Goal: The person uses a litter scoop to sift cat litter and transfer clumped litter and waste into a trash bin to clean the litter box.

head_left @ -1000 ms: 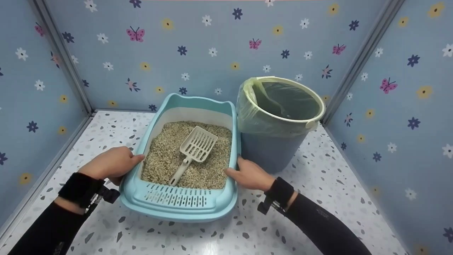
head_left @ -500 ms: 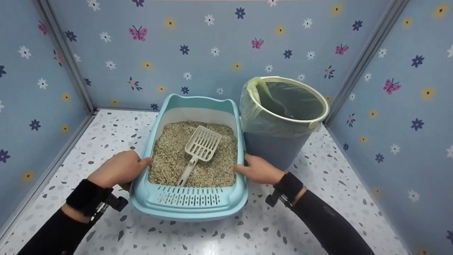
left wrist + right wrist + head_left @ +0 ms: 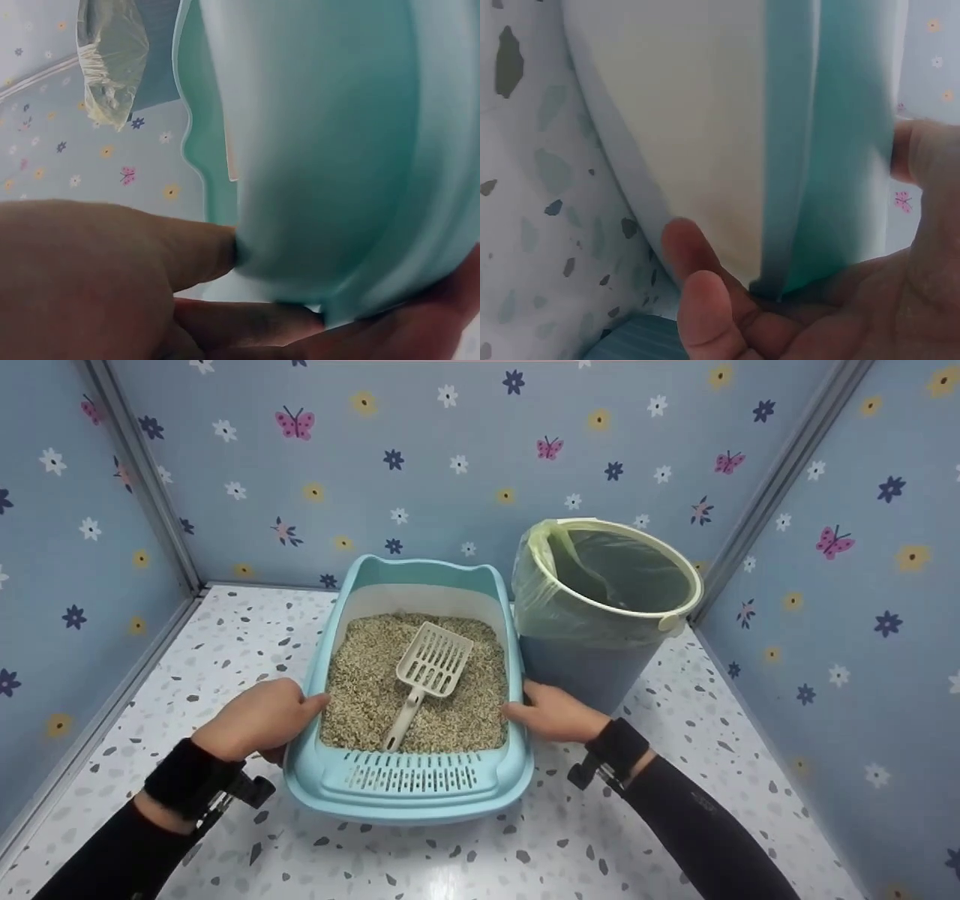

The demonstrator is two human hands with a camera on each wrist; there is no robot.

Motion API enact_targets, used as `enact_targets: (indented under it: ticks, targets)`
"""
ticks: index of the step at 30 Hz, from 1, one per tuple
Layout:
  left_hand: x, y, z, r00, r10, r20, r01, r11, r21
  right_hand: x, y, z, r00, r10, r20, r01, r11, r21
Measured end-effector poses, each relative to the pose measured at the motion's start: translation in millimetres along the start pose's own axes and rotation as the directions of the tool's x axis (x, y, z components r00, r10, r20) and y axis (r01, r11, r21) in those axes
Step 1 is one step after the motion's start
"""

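Note:
Between the two hands stands a light-blue litter box (image 3: 405, 804) with a white inner wall, partly filled with brown litter (image 3: 367, 675). A beige slotted litter scoop (image 3: 435, 660) lies on the litter, handle toward the front. My left hand (image 3: 259, 720) grips the box's left rim, thumb on top; the left wrist view shows its fingers beneath the blue edge (image 3: 330, 150). My right hand (image 3: 559, 714) holds the opposite rim, thumb over it. In the right wrist view its fingers (image 3: 705, 307) curl under the side of the box.
Right of the box, close beside it, stands a blue-grey trash bin (image 3: 577, 667) lined with a thin yellowish bag (image 3: 547, 592). Flower-patterned panels (image 3: 420, 450) enclose the back and both sides. The floor surface (image 3: 637, 840) is white with grey specks.
The litter box has shifted slightly to the right, closer to the bin, with both hands on it. The scoop has travelled along on the litter. The head view has tilted slightly.

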State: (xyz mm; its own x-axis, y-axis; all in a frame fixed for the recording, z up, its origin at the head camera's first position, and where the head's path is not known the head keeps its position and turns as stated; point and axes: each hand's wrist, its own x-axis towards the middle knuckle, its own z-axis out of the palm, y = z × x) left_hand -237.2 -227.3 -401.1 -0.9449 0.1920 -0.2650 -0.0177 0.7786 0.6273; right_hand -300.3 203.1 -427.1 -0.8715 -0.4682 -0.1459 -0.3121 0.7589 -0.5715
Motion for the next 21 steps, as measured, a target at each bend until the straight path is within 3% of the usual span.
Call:
enact_targets:
  ticks: [4, 7, 10, 13, 17, 21]
  targets:
    - [5.0, -2.0, -8.8, 1.000, 0.013, 0.021, -0.014, 1.000, 0.015, -7.1, -8, -2, 0.999, 0.027, -0.019, -0.029, 0.996, -0.079]
    - [12.6, -9.4, -16.8, 0.999, 0.015, 0.033, -0.014, 1.000, -0.013, -18.4, -28, -7, 0.996, 0.045, -0.078, -0.060, 0.977, -0.206]
    - [23.0, -20.7, -19.5, 0.999, 0.014, 0.045, -0.010, 0.996, -0.089, -29.4, -54, -10, 0.986, 0.018, -0.163, -0.071, 0.943, -0.325]
    - [33.2, -30.9, -16.4, 0.998, 0.007, 0.060, 0.005, 0.981, -0.196, -31.6, -78, -10, 0.979, -0.055, -0.194, -0.023, 0.925, -0.378]
    - [41.2, -40.3, -11.5, 0.998, 0.009, 0.063, 0.009, 0.959, -0.282, -14.7, -102, -5, 0.989, -0.096, -0.113, 0.051, 0.935, -0.350]
    - [44.3, -45.5, -7.5, 0.998, 0.024, 0.057, -0.004, 0.945, -0.327, 15.0, -118, 4, 1.000, -0.027, -0.007, 0.023, 0.950, -0.312]
